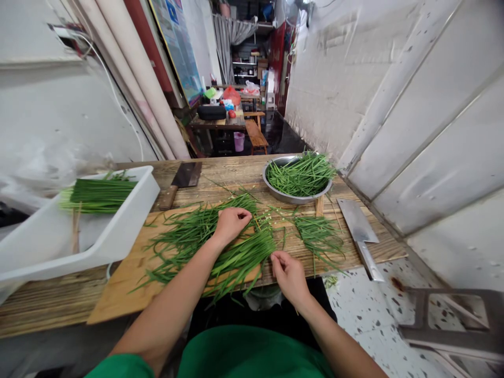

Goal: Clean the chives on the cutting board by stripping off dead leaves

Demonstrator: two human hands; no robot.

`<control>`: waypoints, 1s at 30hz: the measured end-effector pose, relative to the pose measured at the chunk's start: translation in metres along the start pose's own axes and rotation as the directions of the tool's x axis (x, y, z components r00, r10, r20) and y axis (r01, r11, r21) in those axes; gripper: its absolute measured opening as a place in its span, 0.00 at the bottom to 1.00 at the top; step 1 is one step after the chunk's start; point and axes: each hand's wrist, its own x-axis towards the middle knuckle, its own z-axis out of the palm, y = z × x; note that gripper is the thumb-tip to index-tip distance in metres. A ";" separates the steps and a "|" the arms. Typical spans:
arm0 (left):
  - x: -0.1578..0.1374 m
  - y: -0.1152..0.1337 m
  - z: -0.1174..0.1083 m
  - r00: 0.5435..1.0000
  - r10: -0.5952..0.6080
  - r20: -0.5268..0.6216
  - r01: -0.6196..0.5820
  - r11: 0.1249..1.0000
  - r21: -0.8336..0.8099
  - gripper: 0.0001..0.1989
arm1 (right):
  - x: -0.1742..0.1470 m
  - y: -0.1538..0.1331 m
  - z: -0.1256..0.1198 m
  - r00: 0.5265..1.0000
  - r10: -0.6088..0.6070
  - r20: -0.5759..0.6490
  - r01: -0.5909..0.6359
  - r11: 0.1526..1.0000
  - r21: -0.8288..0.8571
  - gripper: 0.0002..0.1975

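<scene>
A loose pile of green garlic chives (189,231) covers the wooden cutting board (122,283). My left hand (232,224) is above the pile, thumb and fingers closed in a pinch; what is between them, if anything, is too small to make out. Just below it lies a neater bundle of chives (248,254), cut ends to the right. My right hand (289,275) is at those ends, its fingertips pinched together, and I cannot see what they hold. To its right, a smaller bunch of chives (318,234) rests on the wooden table (232,170). Short pale trimmings are scattered behind the bundle.
A metal bowl (297,199) heaped with chives stands at the back right. One cleaver (360,226) lies at the right edge, its handle overhanging; another cleaver (187,175) lies at the back left. A white plastic bin (129,226) with bundled chives stands left. A wall borders the right.
</scene>
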 end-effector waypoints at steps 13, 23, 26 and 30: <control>-0.002 -0.001 -0.001 0.998 0.068 -0.018 -0.067 0.997 0.040 0.09 | 0.001 0.000 0.000 0.999 0.036 0.016 -0.037 0.999 0.028 0.13; -0.004 -0.001 -0.001 0.991 0.132 -0.023 -0.130 0.988 0.078 0.07 | 0.001 -0.002 0.000 0.999 0.039 0.026 -0.040 0.998 0.046 0.14; -0.007 0.004 -0.005 0.987 0.162 -0.004 -0.161 0.982 0.095 0.08 | 0.001 -0.002 0.000 0.999 0.032 0.025 -0.033 0.998 0.049 0.13; -0.016 0.016 -0.015 0.938 0.290 0.189 -0.313 0.945 0.101 0.07 | 0.001 0.001 0.001 0.999 0.034 0.028 -0.035 0.998 0.050 0.13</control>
